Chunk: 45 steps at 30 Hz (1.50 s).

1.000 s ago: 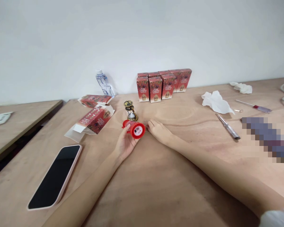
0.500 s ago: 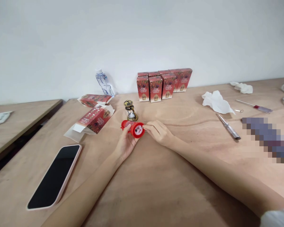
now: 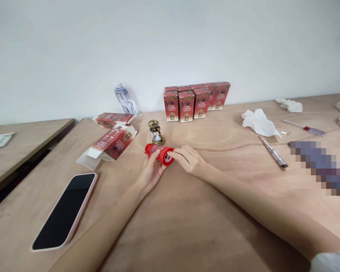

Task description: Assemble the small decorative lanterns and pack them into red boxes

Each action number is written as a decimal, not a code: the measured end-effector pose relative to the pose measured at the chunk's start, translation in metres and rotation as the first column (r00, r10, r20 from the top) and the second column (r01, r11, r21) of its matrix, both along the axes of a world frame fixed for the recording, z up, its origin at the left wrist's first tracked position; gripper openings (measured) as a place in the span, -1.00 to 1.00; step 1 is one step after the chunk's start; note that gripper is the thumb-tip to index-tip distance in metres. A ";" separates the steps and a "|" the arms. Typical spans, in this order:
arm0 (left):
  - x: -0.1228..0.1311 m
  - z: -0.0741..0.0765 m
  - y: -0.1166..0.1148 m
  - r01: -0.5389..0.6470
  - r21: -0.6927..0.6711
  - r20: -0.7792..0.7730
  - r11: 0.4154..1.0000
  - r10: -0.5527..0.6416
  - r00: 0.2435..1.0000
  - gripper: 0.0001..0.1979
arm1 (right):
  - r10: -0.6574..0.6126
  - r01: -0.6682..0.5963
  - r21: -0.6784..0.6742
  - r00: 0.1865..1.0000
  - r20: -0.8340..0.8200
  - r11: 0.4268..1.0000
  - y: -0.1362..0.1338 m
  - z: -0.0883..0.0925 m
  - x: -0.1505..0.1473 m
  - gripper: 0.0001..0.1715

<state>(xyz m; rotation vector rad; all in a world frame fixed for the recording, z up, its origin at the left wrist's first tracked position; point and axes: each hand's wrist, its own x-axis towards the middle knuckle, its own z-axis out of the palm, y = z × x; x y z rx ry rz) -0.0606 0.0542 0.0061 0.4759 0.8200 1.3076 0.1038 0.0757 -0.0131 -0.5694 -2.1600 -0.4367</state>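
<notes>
My left hand (image 3: 152,173) is wrapped round a small red lantern (image 3: 151,149) tipped on its side. The lantern's round base faces right and toward me, with a white recess inside its red rim. Fingers of my right hand (image 3: 191,161) are pinched together at that recess and touch the base. Whatever they may hold is hidden behind the fingertips. Just beyond the red lantern, a bronze-coloured lantern (image 3: 156,133) stands upright on the wooden table (image 3: 170,219).
Several red Christmas boxes (image 3: 186,107) stand by the wall. Opened boxes (image 3: 116,143), a water bottle (image 3: 125,100) and a phone (image 3: 65,211) are to the left. Crumpled tissue (image 3: 259,121), a red-handled screwdriver (image 3: 314,130) and a clear-handled tool (image 3: 273,152) lie to the right.
My right fingertips have moved slightly left, further over the lantern's base, and now cover more of its recess. The base has turned a little to the right.
</notes>
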 end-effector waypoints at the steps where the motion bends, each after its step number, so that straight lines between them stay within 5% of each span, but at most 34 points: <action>1: 0.000 0.000 0.000 0.001 0.002 -0.001 1.000 -0.001 1.000 -0.89 | 0.024 -0.023 0.026 0.999 -0.041 0.999 0.000 -0.001 0.000 -0.67; 7: 0.000 0.001 0.000 0.007 -0.011 -0.004 1.000 -0.007 1.000 -0.90 | 0.214 -0.202 0.073 0.945 -0.248 0.977 0.004 -0.009 -0.004 -0.65; 16: -0.001 0.001 -0.001 0.020 -0.016 -0.003 1.000 -0.020 1.000 -0.88 | 0.226 -0.221 0.050 0.949 -0.219 0.974 0.005 -0.010 -0.005 -0.68; 26: -0.001 -0.001 0.001 0.043 -0.010 0.014 0.999 -0.043 0.999 -0.87 | 0.038 -0.009 0.103 0.957 -0.289 0.995 0.001 0.004 -0.007 -0.88; 29: -0.001 0.001 0.001 0.034 -0.038 0.016 0.999 -0.033 0.999 -0.86 | 0.226 -0.219 0.068 0.965 -0.132 0.973 -0.010 0.007 -0.009 -0.93; 32: 0.000 0.001 0.001 0.000 -0.048 0.015 0.999 0.001 1.000 -0.88 | 0.403 -0.388 -0.126 0.906 0.127 0.913 -0.025 0.008 -0.007 -0.80; 37: 0.000 0.003 0.001 -0.015 -0.066 0.010 0.998 0.015 1.000 -0.86 | 0.418 -0.288 -0.426 0.872 0.253 0.858 -0.041 0.005 0.005 -0.77; 45: 0.002 0.007 0.000 -0.041 -0.086 0.011 0.995 0.042 0.999 -0.85 | 0.301 -0.252 -0.247 0.935 0.188 0.936 -0.040 -0.002 0.003 -0.74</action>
